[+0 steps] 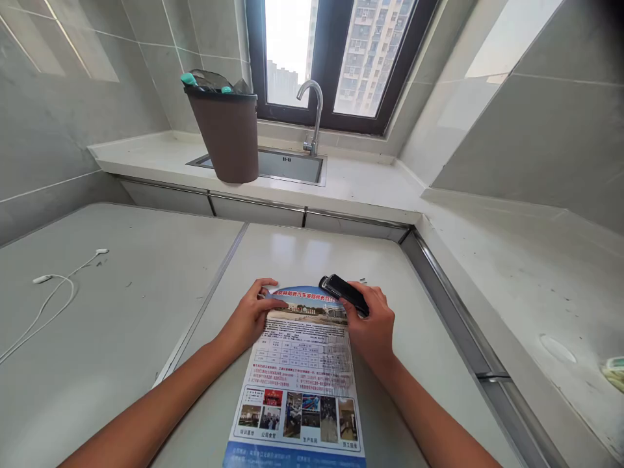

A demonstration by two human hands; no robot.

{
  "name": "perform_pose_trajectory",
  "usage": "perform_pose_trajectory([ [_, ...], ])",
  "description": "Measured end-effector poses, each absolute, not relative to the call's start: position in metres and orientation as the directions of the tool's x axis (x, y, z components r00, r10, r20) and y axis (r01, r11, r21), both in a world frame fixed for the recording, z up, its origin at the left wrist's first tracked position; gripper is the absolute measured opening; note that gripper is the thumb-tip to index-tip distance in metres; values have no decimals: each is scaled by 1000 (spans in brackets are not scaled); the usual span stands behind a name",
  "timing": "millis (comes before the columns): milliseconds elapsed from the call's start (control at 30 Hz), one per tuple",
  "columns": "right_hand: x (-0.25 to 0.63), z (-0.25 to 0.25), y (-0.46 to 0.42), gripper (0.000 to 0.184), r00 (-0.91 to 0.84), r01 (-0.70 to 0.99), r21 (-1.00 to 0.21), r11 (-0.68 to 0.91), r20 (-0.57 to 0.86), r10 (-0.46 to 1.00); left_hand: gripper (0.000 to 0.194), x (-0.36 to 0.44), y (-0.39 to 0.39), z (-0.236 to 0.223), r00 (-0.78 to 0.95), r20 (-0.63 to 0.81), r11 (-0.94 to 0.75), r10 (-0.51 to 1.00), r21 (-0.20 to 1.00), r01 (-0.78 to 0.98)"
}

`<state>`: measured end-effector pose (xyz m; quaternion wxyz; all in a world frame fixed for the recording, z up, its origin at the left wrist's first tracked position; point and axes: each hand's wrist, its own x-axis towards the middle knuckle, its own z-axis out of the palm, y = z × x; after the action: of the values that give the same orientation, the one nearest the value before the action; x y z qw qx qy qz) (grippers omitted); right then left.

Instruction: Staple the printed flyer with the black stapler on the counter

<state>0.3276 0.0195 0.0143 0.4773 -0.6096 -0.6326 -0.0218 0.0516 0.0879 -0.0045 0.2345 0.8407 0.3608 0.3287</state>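
A printed flyer (299, 383) with a blue border, tables and photos lies on the pale surface in front of me. My left hand (251, 315) pinches the flyer's top left corner, fingers closed on the paper. My right hand (373, 325) is wrapped round a black stapler (344, 291), which sits over the flyer's top right corner. Whether the stapler's jaws are round the paper cannot be told.
White earphones (53, 286) lie on the surface to the left. A brown bin (227, 130) stands at the edge of a steel sink (292, 166) with a tap (314, 110) below the window. A raised white counter (511, 260) runs along the right.
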Motion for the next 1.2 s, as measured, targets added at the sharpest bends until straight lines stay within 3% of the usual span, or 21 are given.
perform_pose_trajectory([
  [100,338,15,19,19,220,834,-521,181,615,758,42,46,94,0,465,370,-563,804,724,398],
  [233,356,19,18,30,260,845,-533,41,475,841,30,36,100,11,341,385,-490,857,812,315],
  [367,366,20,21,41,140,850,-518,91,389,911,23,26,108,12,194,390,-430,900,869,247],
  [600,353,30,15,40,-64,823,-536,191,247,967,27,21,115,1,106,327,-343,939,903,259],
  [700,341,42,7,30,-166,824,-515,236,179,970,28,22,115,1,90,328,-340,940,903,264],
  [800,330,48,2,6,-226,850,-463,251,111,968,28,22,114,3,61,341,-344,938,900,268],
  [967,320,44,-2,47,-195,863,-457,213,88,977,29,23,113,5,21,327,-319,945,903,288],
  [1200,308,33,-5,49,-142,918,-351,182,136,980,26,24,113,5,12,316,-307,949,913,268],
])
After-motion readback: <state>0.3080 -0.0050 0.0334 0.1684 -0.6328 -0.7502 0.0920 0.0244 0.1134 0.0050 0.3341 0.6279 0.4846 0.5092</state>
